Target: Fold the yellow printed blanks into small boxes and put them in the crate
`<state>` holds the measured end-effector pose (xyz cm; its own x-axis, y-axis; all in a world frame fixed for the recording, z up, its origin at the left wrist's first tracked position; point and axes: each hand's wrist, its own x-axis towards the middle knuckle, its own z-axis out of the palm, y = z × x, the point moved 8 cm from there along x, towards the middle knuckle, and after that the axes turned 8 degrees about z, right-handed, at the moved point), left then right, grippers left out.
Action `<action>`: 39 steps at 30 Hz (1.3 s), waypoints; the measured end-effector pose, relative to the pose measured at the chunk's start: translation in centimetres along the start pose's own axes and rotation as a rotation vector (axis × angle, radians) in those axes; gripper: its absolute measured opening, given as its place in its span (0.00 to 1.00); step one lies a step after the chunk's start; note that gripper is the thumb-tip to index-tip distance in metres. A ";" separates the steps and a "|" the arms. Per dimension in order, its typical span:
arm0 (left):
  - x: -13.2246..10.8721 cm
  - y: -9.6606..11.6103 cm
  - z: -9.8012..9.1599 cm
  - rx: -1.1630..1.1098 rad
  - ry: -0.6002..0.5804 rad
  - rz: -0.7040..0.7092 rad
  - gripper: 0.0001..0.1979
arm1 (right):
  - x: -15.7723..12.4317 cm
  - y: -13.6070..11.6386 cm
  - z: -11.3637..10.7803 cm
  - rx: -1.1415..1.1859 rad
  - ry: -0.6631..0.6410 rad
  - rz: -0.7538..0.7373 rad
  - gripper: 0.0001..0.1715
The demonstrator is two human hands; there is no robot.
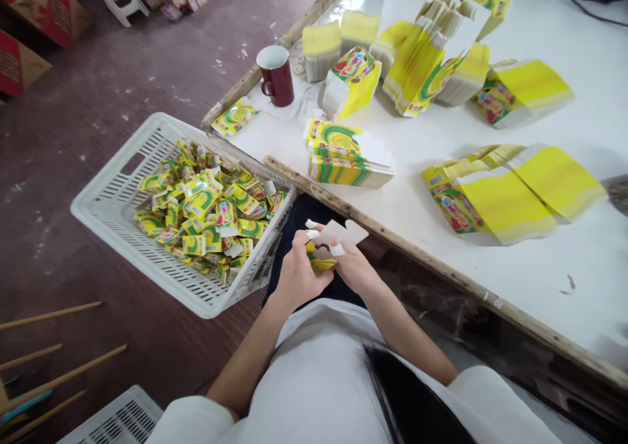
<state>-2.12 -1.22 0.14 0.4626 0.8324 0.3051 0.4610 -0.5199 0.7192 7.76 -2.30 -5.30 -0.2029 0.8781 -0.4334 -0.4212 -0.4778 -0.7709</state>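
Both my hands work close to my lap on one small carton blank (338, 235), yellow and green outside, plain white inside. My left hand (297, 271) is closed around its lower printed part. My right hand (350, 267) pinches the white flaps from the other side. White tape covers some fingertips. The nearest stack of flat blanks (343, 153) lies on the white table (490, 261) just beyond my hands. To my left a white slatted basket (118, 189) holds several folded small boxes (206, 202).
More stacks of yellow blanks (426, 58) fan out across the table, with a big pile (510, 192) at the right. A dark red mug (276, 74) stands near the table's corner. Cardboard boxes (44, 12) and wooden sticks (53, 378) lie on the floor.
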 end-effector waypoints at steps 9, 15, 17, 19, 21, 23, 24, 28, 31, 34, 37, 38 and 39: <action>-0.4 -0.6 2.1 -0.116 -0.212 -0.129 0.34 | -2.3 -2.9 0.9 -0.683 0.087 -0.338 0.35; -0.7 -0.9 0.2 0.138 -0.028 -0.032 0.38 | -2.2 -3.4 -2.5 -0.651 0.324 -0.402 0.31; -0.8 -1.1 -0.4 0.129 -0.041 -0.015 0.31 | -2.4 -3.7 -3.3 -0.630 0.381 -0.416 0.32; -0.7 -1.2 -1.1 0.062 -0.042 0.013 0.27 | -2.6 -4.1 -2.4 -0.693 0.290 -0.444 0.38; -0.5 -1.2 -1.7 0.020 -0.017 0.049 0.26 | -2.9 -4.3 -0.6 -0.812 0.142 -0.469 0.45; -0.2 -1.2 -2.2 0.027 -0.017 0.059 0.24 | -3.2 -4.5 0.4 -0.919 0.051 -0.458 0.46; 0.0 -1.2 -2.3 0.042 -0.027 0.052 0.24 | -3.2 -4.6 0.4 -0.952 0.033 -0.442 0.44; 0.9 -1.0 -2.7 0.040 -0.099 0.030 0.26 | -3.2 -5.0 0.4 -1.006 -0.094 -0.440 0.41; 1.5 -0.7 -2.9 0.016 -0.126 0.030 0.27 | -3.2 -5.0 0.2 -1.023 -0.115 -0.454 0.38; 1.5 -1.0 -3.0 0.046 -0.124 -0.002 0.27 | -2.9 -5.1 -0.6 -1.020 -0.025 -0.433 0.26; 1.2 -1.2 -2.9 0.039 -0.151 -0.028 0.29 | -3.0 -5.6 -0.3 -1.000 -0.106 -0.463 0.17; 1.2 -1.2 -2.8 0.033 -0.160 -0.027 0.29 | -3.1 -5.7 -0.1 -0.994 -0.148 -0.474 0.14; 1.1 -1.1 -2.8 0.027 -0.162 -0.022 0.29 | -3.2 -5.8 0.1 -0.984 -0.176 -0.482 0.12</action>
<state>-4.20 0.80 1.44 0.5677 0.8026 0.1832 0.4916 -0.5090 0.7066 10.80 -2.29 0.61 -0.3626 0.9317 0.0235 0.3803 0.1709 -0.9089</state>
